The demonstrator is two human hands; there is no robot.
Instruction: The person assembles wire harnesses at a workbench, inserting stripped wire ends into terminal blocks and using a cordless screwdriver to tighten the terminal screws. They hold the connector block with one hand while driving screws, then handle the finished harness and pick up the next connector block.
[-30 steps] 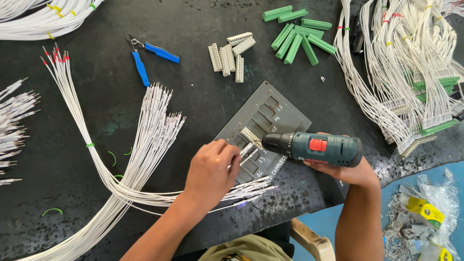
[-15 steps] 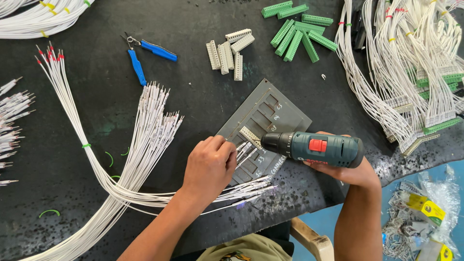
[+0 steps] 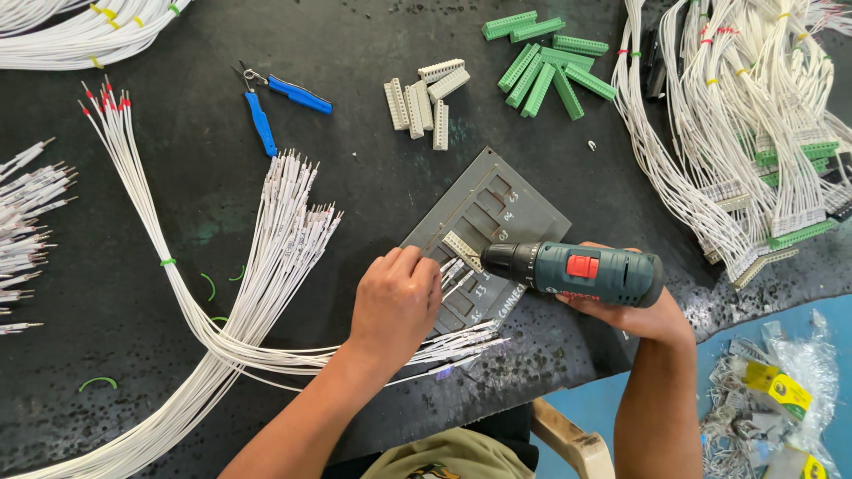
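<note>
Where the dark jig board (image 3: 497, 208) lies tilted on the black worktable (image 3: 355, 53), everything else can be placed from it, biggest first:

- the worktable runs under the board on all sides, black and scuffed
- right of the board, a large heap of white wire harnesses (image 3: 745, 133) with green and white connectors at their ends covers the table's far right side
- left of the board, a long bundle of white wires (image 3: 266, 266) fans out and curves down below the board's lower edge, its loose ends lying just beneath the left hand
- the left hand (image 3: 395, 302) rests on the board's lower left part, fingers curled and pressed together on thin white wires that lead to a small white connector (image 3: 461, 251) seated on the board
- the right hand (image 3: 648, 310) is at the board's right edge, wrapped tight round the grip of a teal cordless screwdriver (image 3: 581, 270) with a red switch; the tool lies level, its black nose pointing left at the connector
- above the board, a scatter of green terminal blocks (image 3: 546, 62)
- above the board and slightly left, a cluster of white terminal blocks (image 3: 424, 102)
- upper left of the board, blue-handled pliers (image 3: 275, 106) lie with handles apart
</note>
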